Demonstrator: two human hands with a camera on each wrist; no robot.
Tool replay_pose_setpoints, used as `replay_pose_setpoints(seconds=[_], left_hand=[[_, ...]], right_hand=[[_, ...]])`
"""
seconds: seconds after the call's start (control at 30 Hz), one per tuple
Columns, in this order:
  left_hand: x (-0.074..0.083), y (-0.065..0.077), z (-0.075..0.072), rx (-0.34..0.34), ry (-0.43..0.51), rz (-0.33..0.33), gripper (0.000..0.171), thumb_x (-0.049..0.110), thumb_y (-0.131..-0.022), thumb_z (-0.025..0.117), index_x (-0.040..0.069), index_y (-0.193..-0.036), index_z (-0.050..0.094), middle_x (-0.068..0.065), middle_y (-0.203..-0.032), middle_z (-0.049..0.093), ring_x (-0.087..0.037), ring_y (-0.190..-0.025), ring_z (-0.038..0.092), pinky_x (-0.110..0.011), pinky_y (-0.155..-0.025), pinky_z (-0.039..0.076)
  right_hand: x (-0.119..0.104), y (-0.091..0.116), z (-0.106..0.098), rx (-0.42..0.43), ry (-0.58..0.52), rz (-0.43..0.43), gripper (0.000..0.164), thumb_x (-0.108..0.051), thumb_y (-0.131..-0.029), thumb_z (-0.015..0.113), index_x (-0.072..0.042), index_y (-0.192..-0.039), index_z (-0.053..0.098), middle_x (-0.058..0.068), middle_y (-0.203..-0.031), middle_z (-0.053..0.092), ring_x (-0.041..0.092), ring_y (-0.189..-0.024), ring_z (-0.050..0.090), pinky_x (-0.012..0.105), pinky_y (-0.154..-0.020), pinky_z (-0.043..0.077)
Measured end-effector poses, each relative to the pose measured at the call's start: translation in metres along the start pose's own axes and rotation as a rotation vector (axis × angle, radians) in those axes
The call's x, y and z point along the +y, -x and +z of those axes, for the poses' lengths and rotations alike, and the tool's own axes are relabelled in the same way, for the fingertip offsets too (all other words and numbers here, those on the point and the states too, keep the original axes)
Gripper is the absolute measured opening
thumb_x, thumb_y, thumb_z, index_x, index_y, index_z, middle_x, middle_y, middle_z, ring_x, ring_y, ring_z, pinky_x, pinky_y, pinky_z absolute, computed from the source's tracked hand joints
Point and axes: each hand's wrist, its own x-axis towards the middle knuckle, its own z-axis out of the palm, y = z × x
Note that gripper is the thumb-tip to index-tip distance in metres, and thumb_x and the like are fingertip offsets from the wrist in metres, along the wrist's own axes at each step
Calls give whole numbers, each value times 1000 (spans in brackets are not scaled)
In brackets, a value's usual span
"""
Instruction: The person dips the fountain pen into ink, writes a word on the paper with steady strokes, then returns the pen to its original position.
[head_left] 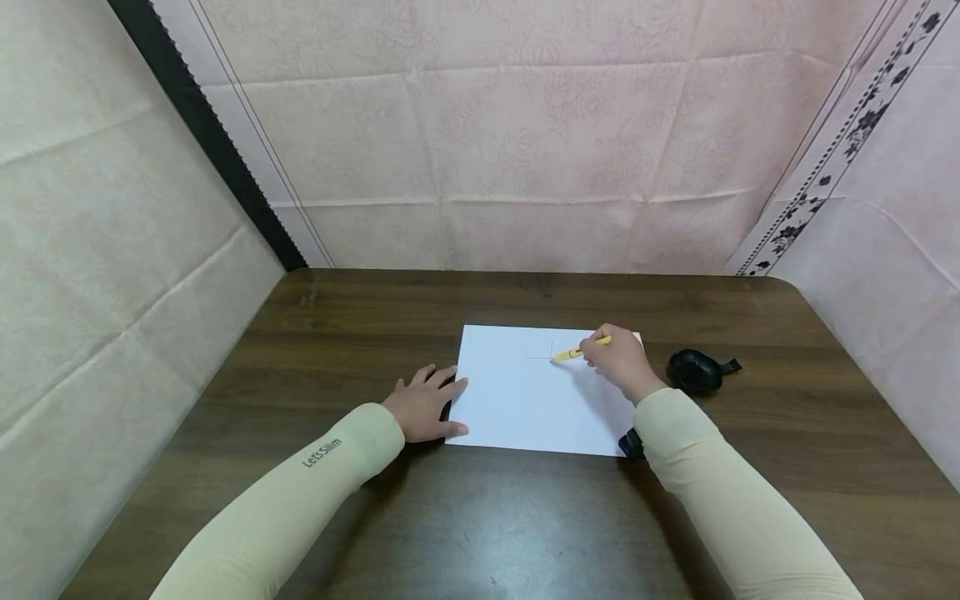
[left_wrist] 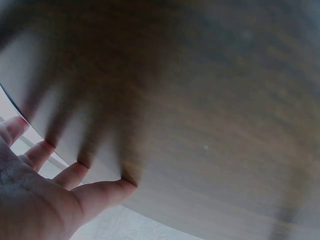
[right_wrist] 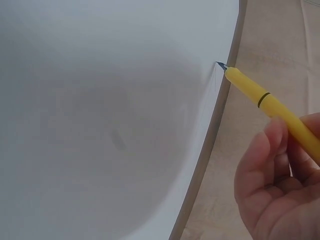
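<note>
A white sheet of paper (head_left: 517, 408) lies on the wooden table, with thin lines crossing in its upper part. My right hand (head_left: 618, 362) pinches a yellow fountain pen (head_left: 572, 354) between thumb and fingers, its nib at the crossing of the lines. In the right wrist view the dark nib (right_wrist: 221, 65) meets the paper at the end of a fine line, and the pen's barrel slants back into the hand (right_wrist: 280, 185). My left hand (head_left: 425, 406) rests with spread fingers at the paper's left edge; the left wrist view shows its fingertips touching the surface.
A black rounded object with a short tab (head_left: 696, 371) sits on the table (head_left: 360, 317) just right of the paper. Pale patterned cloth (head_left: 525, 150) hangs behind the table's far edge and along both sides.
</note>
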Motion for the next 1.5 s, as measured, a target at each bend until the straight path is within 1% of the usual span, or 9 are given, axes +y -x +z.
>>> replay_pose_setpoints(seconds=[0.2,0.37,0.63,0.83,1.33,1.5], left_hand=[[0,0,0,-1,-3,-2,78,58,-89,59,22,-153,31,-6,-160,21,-39,-145,18,-69,-104,26],[-2,-1,1,5,-7,-3,78,57,-89,59,22,-153,31,-6,-160,22,-39,-144,18,-69,-104,26],[0,-1,0,0,-10,-9,78,57,-89,59,22,-153,31,-6,-160,22,-39,-144,18,-69,-104,26],[3,1,-3,-1,-11,-7,77,56,-89,59,22,-152,32,-7,-159,23,-39,-144,19,-69,-103,27],[2,1,-2,-2,-12,-7,77,57,-89,59,22,-153,32,-6,-159,22,-39,-144,19,-68,-104,26],[2,1,-1,-7,-17,-15,79,59,-89,58,23,-153,30,-5,-160,21,-38,-145,18,-68,-104,26]], right_hand=[[1,2,1,2,0,4,24,-25,-96,53,-3,-103,57,15,-101,63,28,-95,56,34,-79,48],[1,5,1,2,10,-9,24,-25,-95,53,-3,-103,58,15,-101,62,29,-94,55,34,-78,48],[0,9,3,-3,42,-28,23,-26,-95,53,-4,-99,58,14,-98,63,27,-88,56,30,-69,45],[0,12,3,-12,59,-50,23,-25,-95,54,-3,-101,58,13,-96,64,24,-84,55,28,-65,43],[-5,19,3,-9,106,-59,22,-25,-95,55,-4,-97,59,13,-94,64,25,-84,54,30,-66,43],[-4,19,5,-13,108,-79,20,-22,-94,54,-3,-97,60,13,-92,64,23,-81,54,28,-63,43]])
